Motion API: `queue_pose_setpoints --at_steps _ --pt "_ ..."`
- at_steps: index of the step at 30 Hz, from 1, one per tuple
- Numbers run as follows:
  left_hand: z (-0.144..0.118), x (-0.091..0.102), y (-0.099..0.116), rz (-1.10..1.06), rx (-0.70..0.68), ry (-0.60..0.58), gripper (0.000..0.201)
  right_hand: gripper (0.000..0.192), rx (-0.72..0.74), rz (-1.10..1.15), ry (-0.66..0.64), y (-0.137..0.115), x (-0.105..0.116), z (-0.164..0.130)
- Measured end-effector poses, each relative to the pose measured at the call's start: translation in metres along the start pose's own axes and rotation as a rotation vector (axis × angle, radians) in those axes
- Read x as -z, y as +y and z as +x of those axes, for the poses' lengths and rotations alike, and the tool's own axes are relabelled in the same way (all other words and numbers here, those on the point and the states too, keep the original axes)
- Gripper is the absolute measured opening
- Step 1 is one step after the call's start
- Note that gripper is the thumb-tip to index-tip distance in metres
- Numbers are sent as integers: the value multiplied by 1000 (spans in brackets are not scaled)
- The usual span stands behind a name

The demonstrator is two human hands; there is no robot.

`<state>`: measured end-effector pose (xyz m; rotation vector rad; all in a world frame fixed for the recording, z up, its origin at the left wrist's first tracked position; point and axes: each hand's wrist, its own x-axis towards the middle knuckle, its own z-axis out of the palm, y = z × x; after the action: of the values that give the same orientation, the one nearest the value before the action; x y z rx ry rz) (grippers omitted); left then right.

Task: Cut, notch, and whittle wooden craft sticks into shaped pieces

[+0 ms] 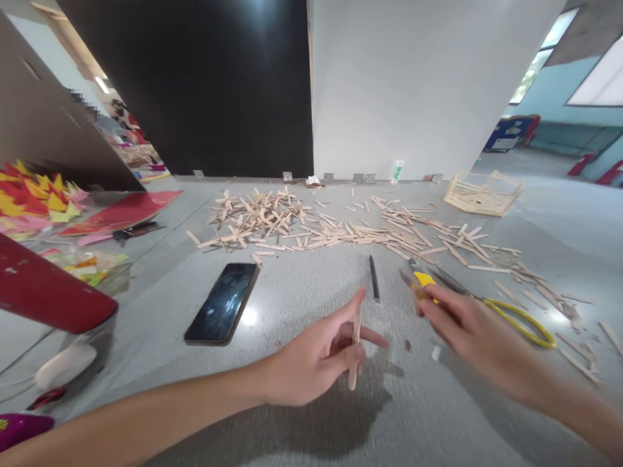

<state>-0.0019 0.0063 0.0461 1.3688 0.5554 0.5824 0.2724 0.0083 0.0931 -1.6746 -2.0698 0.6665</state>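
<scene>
My left hand holds a wooden craft stick upright between its fingers, above the grey table. To the right, my right hand is closed around a yellow utility knife, whose tip points up and left; motion blurs it somewhat. Scissors with yellow handles lie on the table behind and beside my right hand, partly hidden by it. A black pen lies between the two hands, farther back. Many loose craft sticks are spread in a heap across the table beyond.
At left lie a phone, a red cylinder, a white computer mouse and colourful cut paper. A small frame of sticks stands back right. Black and white boards rise behind the heap.
</scene>
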Motion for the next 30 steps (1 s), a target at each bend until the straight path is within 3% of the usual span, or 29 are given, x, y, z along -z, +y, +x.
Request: queue_pose_setpoints --at_steps 3,5,8,13,17,21,30 --pt "-3 -1 24 35 -32 39 77 33 9 -13 28 -2 -23 -18" --pt "-4 -3 40 144 -55 67 59 33 36 -1 50 3 -37 -25" --pt "-6 -7 58 227 12 87 39 29 93 -18 44 18 -52 -27" --pt "-13 -15 71 163 221 139 43 30 103 -39 45 35 -60 -23" --pt "-25 -16 79 218 271 179 40 31 107 -39 36 37 -60 -21" --pt "-32 -18 88 170 244 104 22 32 99 -54 41 38 -59 -20" --pt "-31 -23 87 -211 183 -76 26 33 211 -91 110 32 -53 -18"
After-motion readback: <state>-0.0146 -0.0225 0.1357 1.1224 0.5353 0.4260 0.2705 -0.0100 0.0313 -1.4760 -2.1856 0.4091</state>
